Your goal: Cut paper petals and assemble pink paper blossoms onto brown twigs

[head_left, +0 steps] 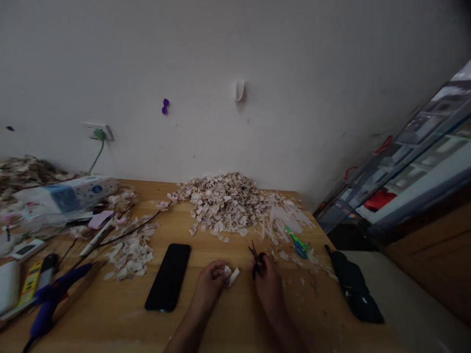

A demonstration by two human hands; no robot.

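The left hand (210,284) pinches a white scrap (231,276) in its fingertips, just right of the phone (169,276). The right hand (268,284) grips dark scissors (254,256) (blades slightly apart, handles hidden in the fist). Beyond the phone lies a blurred petal heap (224,202).

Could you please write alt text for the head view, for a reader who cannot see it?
Two bare hands rest on a wooden table: the left hand holds a small white piece, the right hand holds dark scissors. A black phone lies left of them, a pile of pale petals behind, and green scissors to the right.
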